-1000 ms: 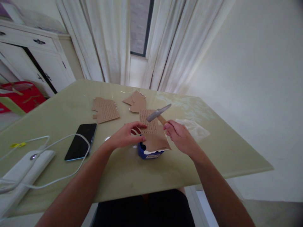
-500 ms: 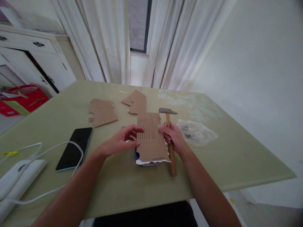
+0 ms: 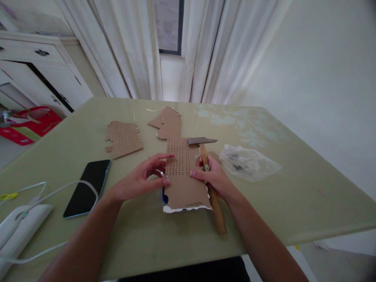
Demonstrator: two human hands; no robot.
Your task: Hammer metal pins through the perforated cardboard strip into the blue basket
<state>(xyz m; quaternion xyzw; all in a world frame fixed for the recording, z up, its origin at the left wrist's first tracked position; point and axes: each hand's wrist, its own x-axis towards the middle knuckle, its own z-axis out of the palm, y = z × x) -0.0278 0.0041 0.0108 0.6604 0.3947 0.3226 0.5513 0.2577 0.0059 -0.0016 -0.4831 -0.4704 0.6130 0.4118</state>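
Observation:
A brown cardboard strip (image 3: 182,176) punched with rows of small holes lies over a blue container (image 3: 163,196) in the middle of the green table (image 3: 293,196). My left hand (image 3: 141,180) rests at the strip's left edge, thumb and forefinger pinched on a small metal nail (image 3: 161,173). My right hand (image 3: 214,178) is closed round the wooden handle of a hammer (image 3: 209,180), thumb touching the strip's right edge. The hammer's steel head lies just above the strip's top right corner.
Two more torn cardboard pieces (image 3: 123,138) (image 3: 167,124) lie further back. A clear plastic bag (image 3: 249,162) sits to the right. A black phone (image 3: 88,187), a white cable (image 3: 44,188) and a white device (image 3: 17,231) lie left. A white cabinet (image 3: 44,74) and curtains stand behind.
The hammer came down from a raised tilt to lie beside the strip, head at its top right corner. My left hand stayed at the strip's left edge. The camera view shifted slightly.

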